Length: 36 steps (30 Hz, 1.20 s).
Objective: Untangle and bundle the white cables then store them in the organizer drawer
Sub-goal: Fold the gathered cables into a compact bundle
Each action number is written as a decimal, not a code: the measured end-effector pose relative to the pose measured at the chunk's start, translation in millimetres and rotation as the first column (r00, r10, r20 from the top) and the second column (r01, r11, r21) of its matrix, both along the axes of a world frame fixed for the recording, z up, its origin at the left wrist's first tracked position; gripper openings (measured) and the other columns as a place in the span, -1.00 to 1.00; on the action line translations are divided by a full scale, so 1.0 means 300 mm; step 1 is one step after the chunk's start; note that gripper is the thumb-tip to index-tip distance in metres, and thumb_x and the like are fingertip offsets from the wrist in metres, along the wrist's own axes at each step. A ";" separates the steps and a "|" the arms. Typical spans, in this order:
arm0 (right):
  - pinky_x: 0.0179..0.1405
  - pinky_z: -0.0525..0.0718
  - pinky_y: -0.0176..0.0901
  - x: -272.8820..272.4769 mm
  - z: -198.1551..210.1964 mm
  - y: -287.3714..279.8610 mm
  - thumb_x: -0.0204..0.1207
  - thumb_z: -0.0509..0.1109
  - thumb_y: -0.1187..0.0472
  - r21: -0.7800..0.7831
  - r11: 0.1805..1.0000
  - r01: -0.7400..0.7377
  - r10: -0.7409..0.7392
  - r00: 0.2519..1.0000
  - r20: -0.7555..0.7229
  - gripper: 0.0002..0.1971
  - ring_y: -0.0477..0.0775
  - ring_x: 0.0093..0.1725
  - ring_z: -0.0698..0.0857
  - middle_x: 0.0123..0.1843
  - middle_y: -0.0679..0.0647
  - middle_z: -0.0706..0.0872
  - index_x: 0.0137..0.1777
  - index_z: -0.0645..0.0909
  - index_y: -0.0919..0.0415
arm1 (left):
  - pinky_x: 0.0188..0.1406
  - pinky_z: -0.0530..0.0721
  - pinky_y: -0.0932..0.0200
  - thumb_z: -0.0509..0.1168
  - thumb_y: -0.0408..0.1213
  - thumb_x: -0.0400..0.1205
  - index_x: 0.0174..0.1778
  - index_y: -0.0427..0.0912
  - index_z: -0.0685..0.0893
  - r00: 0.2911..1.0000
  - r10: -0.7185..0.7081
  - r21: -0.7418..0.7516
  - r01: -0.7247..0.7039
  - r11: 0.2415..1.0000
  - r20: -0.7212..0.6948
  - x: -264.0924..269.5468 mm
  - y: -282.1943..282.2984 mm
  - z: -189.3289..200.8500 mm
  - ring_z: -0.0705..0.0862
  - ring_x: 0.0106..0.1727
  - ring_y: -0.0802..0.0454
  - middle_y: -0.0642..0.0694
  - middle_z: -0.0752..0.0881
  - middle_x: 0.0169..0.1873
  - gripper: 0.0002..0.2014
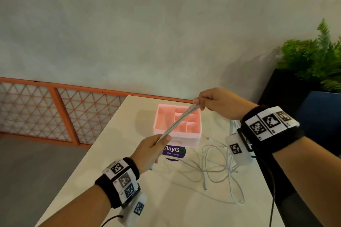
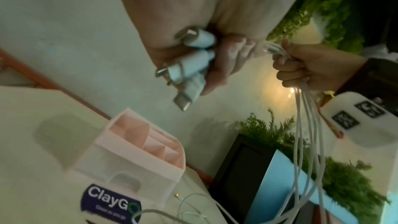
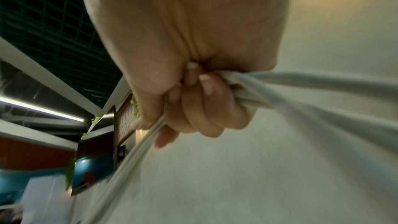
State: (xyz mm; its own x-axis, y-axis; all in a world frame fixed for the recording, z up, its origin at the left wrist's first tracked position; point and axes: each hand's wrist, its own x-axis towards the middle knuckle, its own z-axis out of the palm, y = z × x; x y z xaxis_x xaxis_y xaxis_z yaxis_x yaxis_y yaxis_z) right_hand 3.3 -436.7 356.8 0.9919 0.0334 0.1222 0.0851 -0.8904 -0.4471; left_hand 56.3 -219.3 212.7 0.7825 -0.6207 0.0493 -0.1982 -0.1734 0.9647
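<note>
White table (image 1: 129, 180) against a grey wall, pink organizer (image 1: 177, 134) at its far end, left hand (image 1: 151, 151) and right hand (image 1: 219, 103) each gripping the white cables (image 1: 177, 121) stretched between them above it, loose lengths trailing on the table, left wrist view showing connector plugs (image 2: 191, 67) bunched in the fist, right wrist view showing fingers (image 3: 206, 108) wrapped round the strands.

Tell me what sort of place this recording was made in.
Probably a shared office or cafe-style common area, not a home. A round purple "ClayGo – Clean as you go" sticker sits on the white table, leafy green plants stand in dark planter boxes, and an orange lattice railing borders the space.
</note>
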 end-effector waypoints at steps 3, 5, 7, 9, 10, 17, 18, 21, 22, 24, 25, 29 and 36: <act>-0.45 0.34 -0.23 0.001 -0.013 -0.041 0.53 0.28 -0.14 0.020 0.999 0.028 -0.028 1.000 0.012 -0.64 -0.12 -0.54 0.33 -0.51 -0.06 0.39 -0.34 0.59 0.10 | -0.53 0.20 0.14 0.23 0.34 0.46 -0.47 -0.01 0.31 0.998 -0.010 -0.031 0.008 0.999 -0.059 -0.001 0.007 0.006 0.18 -0.58 0.06 0.07 0.27 -0.61 -0.50; -0.38 0.41 -0.22 -0.006 -0.035 -0.062 0.47 0.37 -0.12 0.005 1.000 0.023 -0.023 1.000 -0.006 -0.72 -0.08 -0.44 0.41 -0.45 -0.06 0.48 -0.27 0.59 0.07 | -0.55 0.15 0.14 0.20 0.27 0.46 -0.37 -0.10 0.38 0.992 0.001 -0.086 -0.012 0.996 -0.127 0.006 0.016 0.034 0.15 -0.56 0.08 0.05 0.27 -0.57 -0.54; -0.39 0.44 -0.34 -0.024 -0.072 -0.095 0.47 0.39 -0.09 -0.061 0.998 0.012 -0.018 0.995 -0.102 -0.78 -0.10 -0.42 0.46 -0.42 -0.10 0.51 -0.25 0.56 0.03 | -0.60 0.19 0.20 0.16 0.20 0.49 -0.27 -0.18 0.46 0.993 0.037 -0.093 -0.047 0.995 -0.113 0.030 0.043 0.056 0.18 -0.57 0.10 0.03 0.30 -0.56 -0.56; -0.35 0.54 -0.24 -0.038 -0.115 -0.124 0.53 0.31 -0.10 -0.087 0.996 0.027 -0.042 0.984 -0.173 -0.74 -0.08 -0.44 0.50 -0.44 -0.09 0.51 -0.26 0.53 0.06 | -0.63 0.20 0.24 0.14 0.11 0.59 -0.29 -0.19 0.49 0.998 0.030 -0.072 -0.035 0.997 -0.063 0.053 0.072 0.065 0.19 -0.55 0.09 0.02 0.31 -0.55 -0.61; -0.33 0.59 -0.13 -0.041 -0.128 -0.132 0.55 0.28 -0.10 -0.063 0.997 0.052 -0.062 0.984 -0.164 -0.73 -0.06 -0.44 0.52 -0.43 -0.06 0.51 -0.27 0.52 0.05 | -0.63 0.21 0.25 0.13 0.07 0.62 -0.33 -0.16 0.50 0.999 0.002 -0.041 -0.004 0.999 -0.036 0.059 0.082 0.064 0.20 -0.56 0.09 0.03 0.31 -0.56 -0.62; -0.53 0.32 -0.24 -0.020 -0.103 -0.066 0.65 0.19 0.06 0.302 0.945 0.123 -0.161 0.981 0.104 -0.74 -0.18 -0.60 0.30 -0.51 -0.09 0.35 -0.28 0.50 0.04 | -0.63 0.14 0.24 0.05 0.05 0.69 -0.46 -0.10 0.33 0.989 -0.063 -0.042 0.057 0.997 -0.137 -0.009 0.020 0.081 0.18 -0.63 0.13 0.06 0.29 -0.61 -0.57; -0.58 0.29 -0.27 -0.016 -0.111 -0.045 0.66 0.16 0.05 0.418 0.898 0.136 -0.197 0.975 0.107 -0.72 -0.16 -0.59 0.28 -0.53 -0.09 0.33 -0.29 0.48 0.06 | -0.64 0.15 0.25 0.04 0.04 0.69 -0.45 -0.10 0.33 0.982 -0.046 -0.101 0.028 0.995 -0.181 -0.025 0.001 0.090 0.18 -0.63 0.14 0.06 0.29 -0.61 -0.57; -0.64 0.22 -0.29 -0.019 -0.145 0.037 0.68 0.09 0.01 0.698 0.699 0.153 -0.242 0.970 0.030 -0.66 -0.09 -0.59 0.25 -0.57 -0.11 0.31 -0.29 0.45 0.13 | -0.64 0.24 0.29 0.03 0.07 0.68 -0.37 -0.14 0.34 0.972 -0.055 -0.202 0.008 0.979 -0.229 -0.068 -0.057 0.108 0.22 -0.62 0.13 0.06 0.30 -0.61 -0.59; -0.62 0.21 -0.28 -0.022 -0.155 0.070 0.68 0.09 0.00 0.742 0.653 0.153 -0.220 0.976 -0.008 -0.66 -0.09 -0.59 0.25 -0.56 -0.11 0.32 -0.28 0.44 0.14 | -0.62 0.27 0.27 0.07 0.08 0.66 -0.34 -0.15 0.34 0.972 -0.071 -0.211 0.022 0.977 -0.224 -0.079 -0.074 0.108 0.23 -0.61 0.12 0.05 0.30 -0.60 -0.61; -0.59 0.28 -0.27 -0.031 -0.175 0.134 0.69 0.07 0.00 0.774 0.616 0.143 -0.140 0.988 -0.071 -0.66 -0.06 -0.57 0.30 -0.54 -0.08 0.36 -0.26 0.43 0.16 | -0.57 0.28 0.20 0.20 0.05 0.60 -0.26 -0.18 0.33 0.977 -0.094 -0.216 0.052 0.975 -0.191 -0.094 -0.104 0.107 0.24 -0.60 0.09 0.00 0.29 -0.57 -0.63; -0.54 0.37 -0.28 -0.036 -0.182 0.162 0.70 0.06 0.02 0.769 0.628 0.121 -0.097 0.992 -0.078 -0.66 -0.02 -0.53 0.35 -0.52 -0.05 0.39 -0.25 0.43 0.17 | -0.55 0.30 0.18 0.29 -0.01 0.58 -0.23 -0.20 0.35 0.985 -0.093 -0.206 0.061 0.977 -0.148 -0.094 -0.118 0.105 0.27 -0.60 0.09 -0.02 0.31 -0.56 -0.65; -0.04 0.55 -0.12 -0.057 -0.183 0.198 0.71 0.03 0.04 0.523 0.852 0.024 0.006 0.998 -0.056 -0.61 0.14 -0.21 0.56 -0.28 0.14 0.58 -0.19 0.51 0.29 | -0.27 0.46 0.23 0.56 -0.24 0.37 -0.10 -0.07 0.45 1.000 -0.003 -0.111 0.002 0.994 -0.008 -0.074 -0.139 0.086 0.48 -0.29 0.12 0.02 0.48 -0.27 -0.61; -0.06 0.70 0.02 -0.066 -0.154 0.207 0.61 0.27 0.10 0.450 0.893 -0.025 0.070 0.994 -0.084 -0.78 0.19 -0.13 0.65 0.00 0.27 0.61 -0.07 0.68 0.21 | -0.25 0.61 0.35 0.34 -0.34 0.59 -0.13 -0.11 0.62 1.000 -0.028 -0.130 0.028 0.991 -0.002 -0.076 -0.129 0.101 0.71 -0.35 0.22 -0.01 0.72 -0.39 -0.95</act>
State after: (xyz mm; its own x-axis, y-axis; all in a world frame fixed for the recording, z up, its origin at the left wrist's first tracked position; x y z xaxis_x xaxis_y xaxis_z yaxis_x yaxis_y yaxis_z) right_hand -16.5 -374.5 310.7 0.9981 0.0453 0.0407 0.0596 -0.5900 -0.8052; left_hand 33.4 -258.1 243.0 0.7651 -0.6311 0.1279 -0.1977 -0.0412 0.9794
